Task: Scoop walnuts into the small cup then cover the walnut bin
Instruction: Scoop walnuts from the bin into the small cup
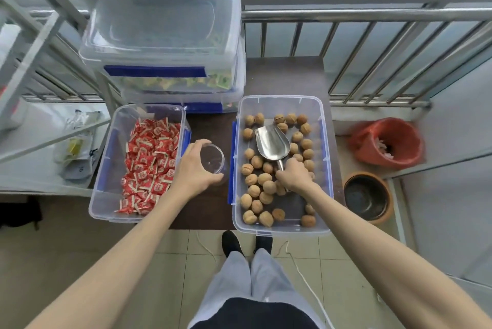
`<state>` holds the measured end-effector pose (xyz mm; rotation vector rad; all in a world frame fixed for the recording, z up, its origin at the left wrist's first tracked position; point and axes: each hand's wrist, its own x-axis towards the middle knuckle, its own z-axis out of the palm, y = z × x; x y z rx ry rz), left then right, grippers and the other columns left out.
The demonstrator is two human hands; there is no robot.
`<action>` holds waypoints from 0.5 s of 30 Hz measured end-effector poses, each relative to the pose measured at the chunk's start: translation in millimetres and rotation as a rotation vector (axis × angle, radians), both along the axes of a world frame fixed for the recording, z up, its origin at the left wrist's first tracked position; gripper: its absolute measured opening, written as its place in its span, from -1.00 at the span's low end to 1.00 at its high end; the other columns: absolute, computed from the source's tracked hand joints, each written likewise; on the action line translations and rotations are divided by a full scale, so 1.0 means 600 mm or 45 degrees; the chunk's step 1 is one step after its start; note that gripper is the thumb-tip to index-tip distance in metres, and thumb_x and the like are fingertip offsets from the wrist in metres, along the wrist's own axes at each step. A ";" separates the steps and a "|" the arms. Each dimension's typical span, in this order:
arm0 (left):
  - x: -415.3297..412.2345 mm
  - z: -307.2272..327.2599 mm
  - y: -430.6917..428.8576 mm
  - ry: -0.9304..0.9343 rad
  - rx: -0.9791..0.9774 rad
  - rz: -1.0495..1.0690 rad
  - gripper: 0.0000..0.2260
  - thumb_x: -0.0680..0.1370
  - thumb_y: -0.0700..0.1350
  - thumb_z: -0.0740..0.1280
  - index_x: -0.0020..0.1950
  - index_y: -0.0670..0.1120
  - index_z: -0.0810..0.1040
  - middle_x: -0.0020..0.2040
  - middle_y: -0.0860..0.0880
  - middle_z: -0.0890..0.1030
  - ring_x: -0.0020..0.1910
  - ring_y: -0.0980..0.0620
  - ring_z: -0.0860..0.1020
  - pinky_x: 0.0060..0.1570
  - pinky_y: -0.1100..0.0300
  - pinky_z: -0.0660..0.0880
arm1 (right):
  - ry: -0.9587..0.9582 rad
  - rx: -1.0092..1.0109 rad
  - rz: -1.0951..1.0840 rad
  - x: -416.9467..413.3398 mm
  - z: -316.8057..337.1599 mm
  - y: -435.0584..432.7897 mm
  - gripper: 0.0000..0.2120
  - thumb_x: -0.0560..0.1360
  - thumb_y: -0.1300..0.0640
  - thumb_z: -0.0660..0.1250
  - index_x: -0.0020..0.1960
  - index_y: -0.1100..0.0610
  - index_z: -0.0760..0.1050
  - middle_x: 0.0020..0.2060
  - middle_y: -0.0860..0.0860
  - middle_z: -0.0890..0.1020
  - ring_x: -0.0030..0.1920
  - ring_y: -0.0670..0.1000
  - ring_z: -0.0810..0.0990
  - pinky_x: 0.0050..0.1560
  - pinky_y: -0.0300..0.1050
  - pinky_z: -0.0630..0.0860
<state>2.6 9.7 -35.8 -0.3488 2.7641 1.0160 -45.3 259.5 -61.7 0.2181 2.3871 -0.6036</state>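
Left hand wrapped around small clear plastic cup between bins. Right hand clenched on handle of silver metal scoop, resting among brown walnuts in uncovered clear plastic bin.

My left hand holds the small cup on the table, between the candy bin on my left and the walnut bin on my right. My right hand grips the scoop lying among the walnuts. Stacked lidded bins sit behind the candy bin.
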 end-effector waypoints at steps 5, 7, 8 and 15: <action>0.002 -0.001 0.000 0.002 0.074 0.041 -0.23 0.26 -0.09 0.64 0.42 0.00 0.42 0.30 -0.04 0.49 0.27 0.01 0.47 0.15 0.22 0.37 | -0.065 -0.122 -0.065 -0.003 0.009 0.002 -0.90 0.41 0.23 0.32 -0.23 0.19 0.42 -0.30 0.10 0.53 -0.31 0.05 0.51 -0.42 -0.18 0.38; 0.005 -0.001 0.002 0.023 0.107 0.072 -0.21 0.26 -0.11 0.64 0.44 0.00 0.42 0.34 -0.04 0.48 0.30 0.01 0.46 0.18 0.23 0.35 | -0.066 -0.202 -0.146 -0.010 0.021 0.012 -0.91 0.37 0.22 0.33 -0.17 0.24 0.48 -0.28 0.15 0.59 -0.32 0.08 0.55 -0.38 -0.08 0.50; 0.006 0.000 0.002 0.029 0.118 0.083 -0.21 0.27 -0.11 0.64 0.45 0.01 0.42 0.35 -0.04 0.48 0.32 0.02 0.46 0.19 0.23 0.35 | -0.060 -0.218 -0.155 -0.015 0.031 0.020 -0.89 0.36 0.23 0.35 -0.15 0.26 0.51 -0.27 0.17 0.61 -0.30 0.10 0.58 -0.33 -0.03 0.56; 0.012 -0.002 0.000 0.011 0.197 0.113 -0.19 0.28 -0.12 0.63 0.48 0.07 0.40 0.34 -0.04 0.49 0.32 0.00 0.47 0.19 0.20 0.40 | -0.071 0.093 0.322 -0.052 0.164 0.090 -0.95 0.37 0.28 0.28 -0.23 0.20 0.50 -0.25 0.14 0.66 -0.23 0.12 0.63 -0.17 0.00 0.59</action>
